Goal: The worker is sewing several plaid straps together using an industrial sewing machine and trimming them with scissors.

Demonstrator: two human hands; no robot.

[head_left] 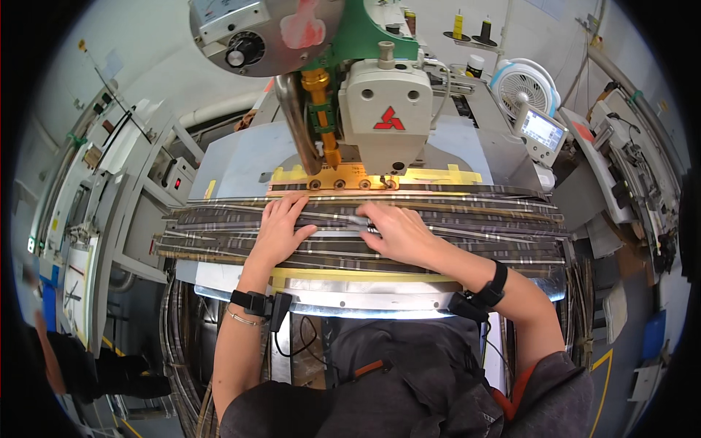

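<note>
A stack of long, narrow dark plaid fabric strips (467, 219) lies across the metal table (380, 296) of an industrial sewing machine (376, 109). My left hand (277, 230) rests flat on the strips, fingers spread, just in front of the machine's yellow-taped clamp plate (343, 177). My right hand (398, 232) lies on the strips beside it and pinches a small grey metal tool (359, 219) against the cloth. Both wrists wear black bands.
A round control housing with a knob (244, 47) hangs above at left. A white fan (524, 84) and a small screen panel (542, 131) stand at the right. More strips hang in loops (179, 350) below the table's left. Another person (73, 365) stands at lower left.
</note>
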